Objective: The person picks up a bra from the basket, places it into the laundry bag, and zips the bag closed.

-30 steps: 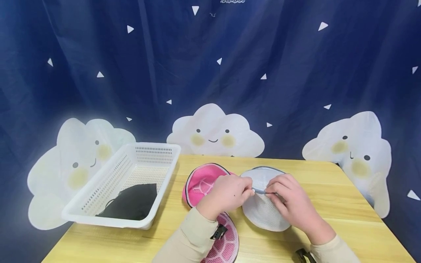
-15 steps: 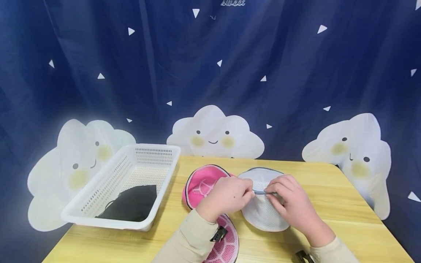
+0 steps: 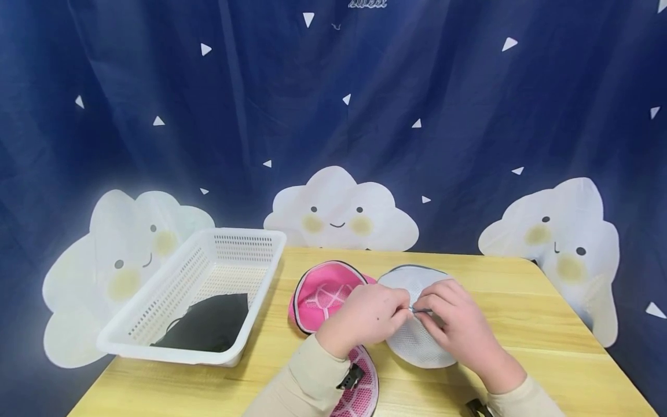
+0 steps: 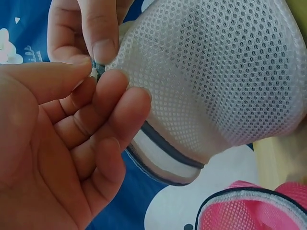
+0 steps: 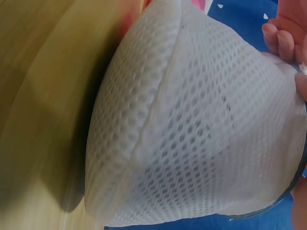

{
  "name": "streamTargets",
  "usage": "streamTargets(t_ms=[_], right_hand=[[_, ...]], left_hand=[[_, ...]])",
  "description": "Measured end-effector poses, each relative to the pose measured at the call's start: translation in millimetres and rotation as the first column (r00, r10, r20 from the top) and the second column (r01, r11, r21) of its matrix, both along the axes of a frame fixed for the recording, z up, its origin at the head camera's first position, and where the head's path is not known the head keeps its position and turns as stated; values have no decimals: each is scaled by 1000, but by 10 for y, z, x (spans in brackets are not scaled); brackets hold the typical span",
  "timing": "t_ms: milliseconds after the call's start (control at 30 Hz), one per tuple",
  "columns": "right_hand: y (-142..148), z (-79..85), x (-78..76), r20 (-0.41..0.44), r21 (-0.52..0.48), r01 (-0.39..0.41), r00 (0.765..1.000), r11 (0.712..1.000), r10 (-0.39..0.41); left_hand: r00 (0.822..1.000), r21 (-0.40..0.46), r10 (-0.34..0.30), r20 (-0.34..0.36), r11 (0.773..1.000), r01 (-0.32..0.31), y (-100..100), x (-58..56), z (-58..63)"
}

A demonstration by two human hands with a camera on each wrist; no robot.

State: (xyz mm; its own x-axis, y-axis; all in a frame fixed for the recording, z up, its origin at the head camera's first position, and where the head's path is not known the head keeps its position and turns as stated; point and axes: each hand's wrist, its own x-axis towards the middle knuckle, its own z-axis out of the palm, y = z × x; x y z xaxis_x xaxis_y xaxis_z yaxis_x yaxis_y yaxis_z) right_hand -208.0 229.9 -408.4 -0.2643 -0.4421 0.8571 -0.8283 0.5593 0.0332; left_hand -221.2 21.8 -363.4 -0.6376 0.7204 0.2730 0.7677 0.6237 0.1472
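Left hand (image 3: 371,317) and right hand (image 3: 461,321) pinching the grey edge (image 3: 422,311) of the white bag (image 3: 419,348)
It could slip free if either pinch loosens, being so thin

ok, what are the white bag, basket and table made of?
White bag: probably synthetic mesh, matte; honeycomb-like holes show close up.
Basket: likely molded plastic, smooth, slight sheen; perforated walls, rounded rim.
Table: wood or wood-look laminate, satin; grain streaks show, can't tell which.
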Motion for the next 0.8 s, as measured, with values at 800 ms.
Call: streamTargets(t_ms=[800], right_hand=[[-25,39,30,-20,5,-36,999,999,36]], left_hand=[[1000,9,-14,-6,1000,14,20,-20,-48]])
